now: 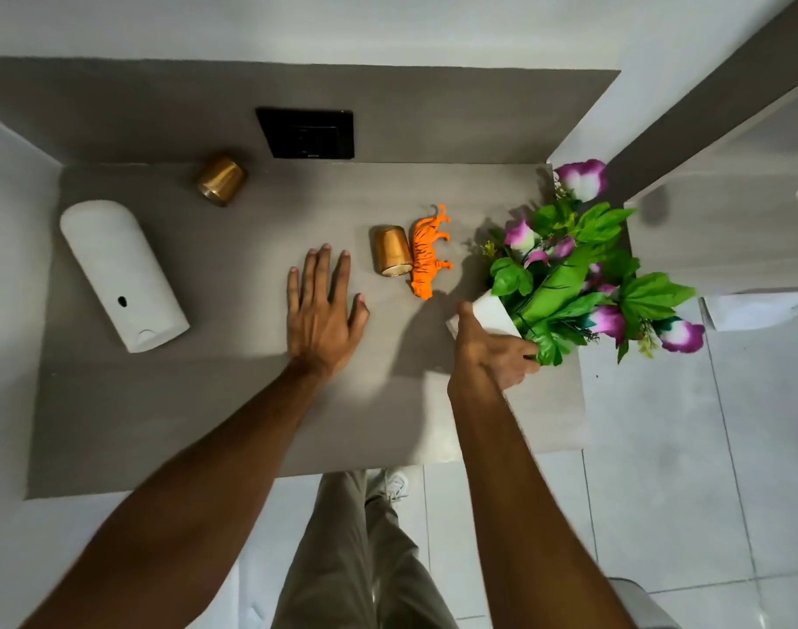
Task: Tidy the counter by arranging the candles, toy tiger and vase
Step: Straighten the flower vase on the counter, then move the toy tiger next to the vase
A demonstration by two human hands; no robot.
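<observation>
Two gold candle holders are on the grey counter (233,401): one gold candle (221,180) at the back left, another gold candle (391,250) near the middle. An orange toy tiger (425,256) stands right beside the middle candle, touching or nearly touching it. A white vase (492,313) with green leaves and purple flowers (583,274) leans to the right at the counter's right side. My right hand (490,356) grips the vase. My left hand (327,306) rests flat on the counter, fingers spread, just left of the middle candle.
A white rounded dispenser-like device (120,274) lies on the counter's left part. A black switch plate (306,133) is on the back wall. The counter's right edge (581,401) drops to a tiled floor; walls close the back and left.
</observation>
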